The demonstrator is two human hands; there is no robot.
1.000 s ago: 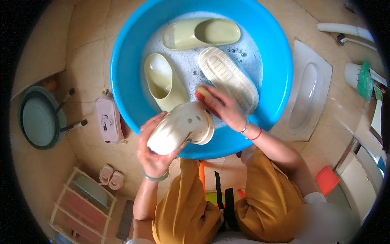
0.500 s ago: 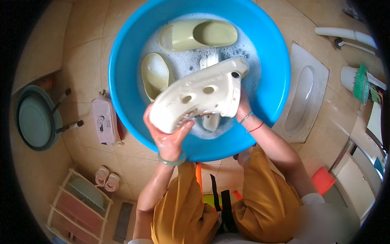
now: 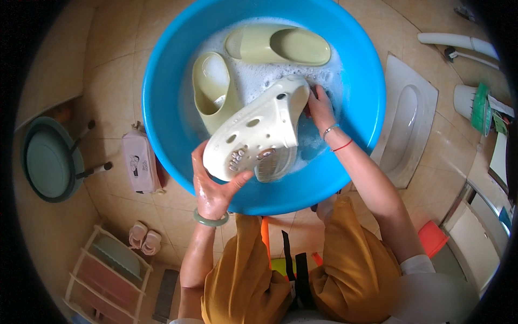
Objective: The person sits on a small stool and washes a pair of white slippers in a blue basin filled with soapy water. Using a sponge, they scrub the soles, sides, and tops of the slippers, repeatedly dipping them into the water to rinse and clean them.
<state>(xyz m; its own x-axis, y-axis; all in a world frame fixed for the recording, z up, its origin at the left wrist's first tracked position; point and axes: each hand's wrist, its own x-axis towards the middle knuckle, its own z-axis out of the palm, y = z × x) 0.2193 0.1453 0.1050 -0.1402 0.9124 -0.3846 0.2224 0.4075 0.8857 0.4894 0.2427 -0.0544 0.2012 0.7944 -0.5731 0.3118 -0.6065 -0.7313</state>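
Note:
A cream clog [image 3: 251, 127] with round holes and small decorations on its toe is tilted over soapy water in a big blue basin [image 3: 162, 70]. My left hand [image 3: 213, 183] grips its toe, thumb on the near side. At the heel, my right hand [image 3: 322, 110] holds the clog's edge, with some fingers hidden behind it. Partly under the clog, a pale shoe part [image 3: 276, 166] shows at the water; I cannot tell its full shape. Two pale green slippers lie in the suds: one slipper [image 3: 253, 46] along the far side, another slipper [image 3: 211, 81] on the left.
Left of the basin are a pink pouch [image 3: 141, 162] and a grey-green folding basin [image 3: 48, 156]. Pink shoes [image 3: 144, 238] stand beside a rack [image 3: 108, 270]. To the right, a squat toilet [image 3: 404, 124] is set in the tiled floor, with a red container [image 3: 431, 238] nearer me.
The clog has turned, so its decorated toe top now faces up more. My right hand has shifted up along the heel. Both green slippers have drifted slightly, the left one turning more upright in view.

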